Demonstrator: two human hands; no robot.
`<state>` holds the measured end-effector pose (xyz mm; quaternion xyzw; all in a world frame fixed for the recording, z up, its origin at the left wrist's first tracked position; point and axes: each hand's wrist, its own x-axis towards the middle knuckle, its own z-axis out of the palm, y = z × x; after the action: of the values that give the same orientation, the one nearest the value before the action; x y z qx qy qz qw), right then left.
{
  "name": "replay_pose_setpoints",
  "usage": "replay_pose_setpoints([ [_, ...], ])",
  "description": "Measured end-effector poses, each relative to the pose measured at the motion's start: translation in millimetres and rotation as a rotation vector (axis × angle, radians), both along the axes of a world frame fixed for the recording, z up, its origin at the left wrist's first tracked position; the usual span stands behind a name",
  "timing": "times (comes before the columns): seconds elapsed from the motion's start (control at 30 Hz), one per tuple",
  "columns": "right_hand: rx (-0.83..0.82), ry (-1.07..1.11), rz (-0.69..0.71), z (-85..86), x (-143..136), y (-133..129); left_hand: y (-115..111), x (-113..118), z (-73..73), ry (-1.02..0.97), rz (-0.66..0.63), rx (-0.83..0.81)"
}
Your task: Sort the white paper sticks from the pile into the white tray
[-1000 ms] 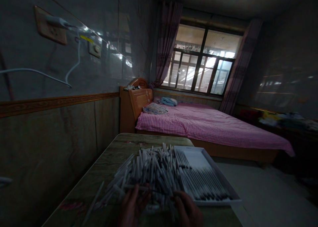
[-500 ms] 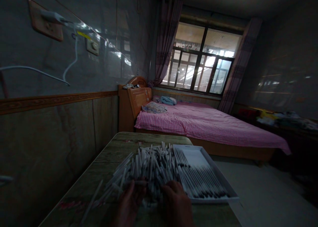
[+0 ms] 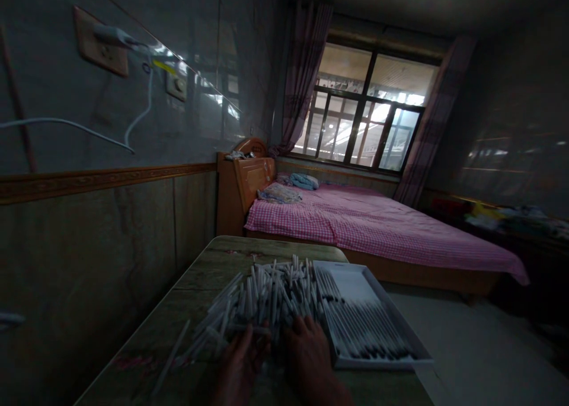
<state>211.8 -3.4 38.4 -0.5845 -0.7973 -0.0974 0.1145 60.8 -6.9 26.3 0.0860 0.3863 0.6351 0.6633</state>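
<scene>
A heap of thin, pale, pen-like sticks [image 3: 258,287] lies on the wood-patterned table [image 3: 186,293], pointing in many directions. My left hand [image 3: 242,358] is at the near edge of the heap, its thumb and fingers closed on one pale stick [image 3: 253,329] lying crosswise. Beside it, my right hand [image 3: 309,349] reaches into the near right part of the heap with fingers curled down; what they grip is hidden. Just right of that hand stands a shallow white box [image 3: 355,280], holding a row of similar sticks with dark ends towards me.
One loose stick [image 3: 171,358] lies apart at the left of the table. A tiled wall [image 3: 111,246] with a socket [image 3: 102,47] and white cable runs along the left. Beyond the table is a bed [image 3: 364,222] with a pink checked cover, under a window [image 3: 355,109].
My right hand has shifted forward and slightly left, deeper into the heap. My left hand keeps the crosswise stick. The whole view has swung a little to the left.
</scene>
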Motion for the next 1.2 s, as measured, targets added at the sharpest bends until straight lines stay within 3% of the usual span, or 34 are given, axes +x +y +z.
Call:
replay_pose_setpoints([
  [0.2, 0.062, 0.039, 0.003, -14.4, 1, 2, -1, -1, -0.8, 0.004, -0.016, -0.023],
  [0.3, 0.113, 0.185, -0.004, -20.0, 3, 0, 0, -2, -1.6, 0.013, -0.009, -0.015],
  [0.4, 0.124, 0.602, 0.014, -20.7, 5, -6, -1, -1, -1.8, 0.012, -0.026, -0.016],
  [0.53, -0.01, 1.26, 0.014, -17.6, 0, -10, -3, 3, -2.6, 0.016, -0.036, -0.003],
  [0.7, -0.097, 1.627, -0.083, -16.5, -11, -10, -5, 6, -3.9, 0.051, -0.033, 0.016],
  [0.9, -0.194, 1.722, -0.032, -14.5, -15, -14, -3, 6, -6.9, 0.064, -0.037, 0.009],
  [1.2, -0.153, 1.649, -0.061, -19.9, -13, -12, -4, 7, -11.7, 0.056, -0.038, 0.024],
])
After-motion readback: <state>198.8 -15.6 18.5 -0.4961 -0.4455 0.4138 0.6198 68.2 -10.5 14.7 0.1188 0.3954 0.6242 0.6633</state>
